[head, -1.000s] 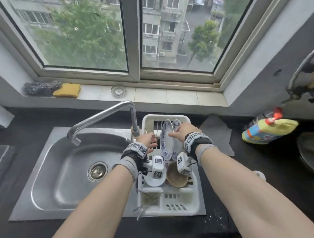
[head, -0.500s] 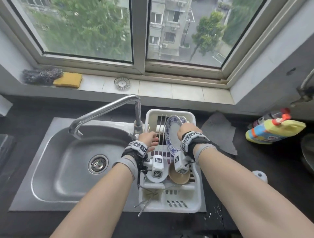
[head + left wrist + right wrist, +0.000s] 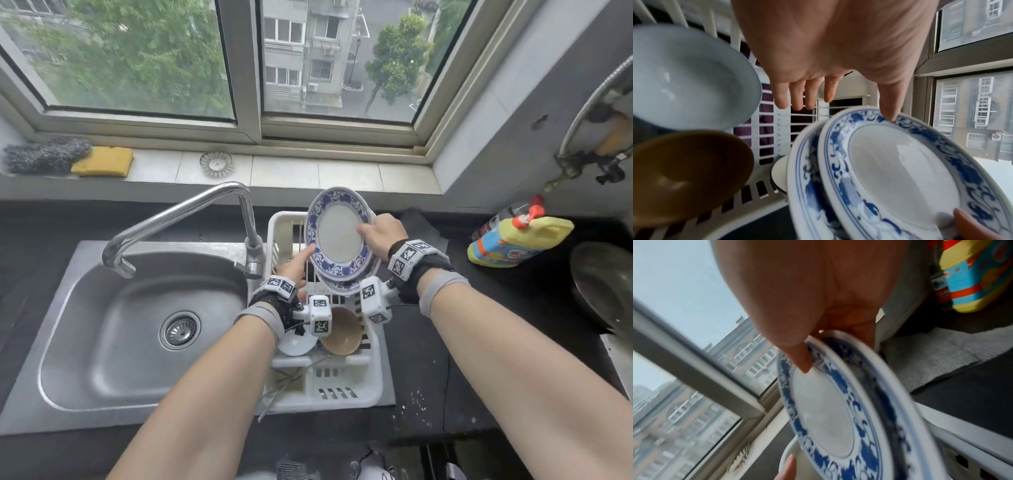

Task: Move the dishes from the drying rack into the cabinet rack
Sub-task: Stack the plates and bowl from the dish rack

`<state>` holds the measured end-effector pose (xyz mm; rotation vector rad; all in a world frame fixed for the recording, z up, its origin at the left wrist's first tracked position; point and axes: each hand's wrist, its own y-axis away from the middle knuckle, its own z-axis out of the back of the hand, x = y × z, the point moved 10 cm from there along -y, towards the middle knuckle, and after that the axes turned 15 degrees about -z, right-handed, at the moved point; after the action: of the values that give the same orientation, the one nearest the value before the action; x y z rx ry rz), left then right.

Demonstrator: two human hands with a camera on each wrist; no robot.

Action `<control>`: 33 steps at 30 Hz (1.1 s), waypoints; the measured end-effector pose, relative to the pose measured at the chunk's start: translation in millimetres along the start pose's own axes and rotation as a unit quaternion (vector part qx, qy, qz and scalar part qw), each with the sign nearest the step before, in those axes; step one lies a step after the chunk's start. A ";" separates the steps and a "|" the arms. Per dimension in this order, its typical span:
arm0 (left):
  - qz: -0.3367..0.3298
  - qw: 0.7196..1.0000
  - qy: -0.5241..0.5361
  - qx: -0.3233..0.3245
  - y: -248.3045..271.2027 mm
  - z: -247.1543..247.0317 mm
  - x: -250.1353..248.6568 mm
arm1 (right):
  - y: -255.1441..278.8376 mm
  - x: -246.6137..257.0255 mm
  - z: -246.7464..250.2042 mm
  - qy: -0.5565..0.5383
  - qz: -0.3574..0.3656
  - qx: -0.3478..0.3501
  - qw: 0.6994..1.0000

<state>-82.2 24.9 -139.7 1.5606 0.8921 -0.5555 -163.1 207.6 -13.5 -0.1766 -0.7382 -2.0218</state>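
Right hand (image 3: 378, 236) pinches the rim of two stacked blue-and-white patterned porcelain plates (image 3: 339, 236) raised above the far end of the white plastic drying rack (image 3: 373, 377), left hand (image 3: 298, 267) open, one fingertip steadying; recommend supporting underneath before carrying.

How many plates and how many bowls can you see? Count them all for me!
Plates: 2, the front plate and the rear plate, both blue-and-white
Bowls: 3, the white bowl, the brown bowl and a small dark-rimmed bowl, partly hidden
Total: 5
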 end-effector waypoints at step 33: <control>-0.134 0.946 -0.120 -0.270 25.0 111.9 -13.5 | -20.4 -47.3 -64.8 0.131 -0.084 -0.010 0.988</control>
<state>-55.6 -87.3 -135.5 0.8625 0.9733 -0.6155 -143.4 213.4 -93.6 0.1445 -0.5816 -2.1603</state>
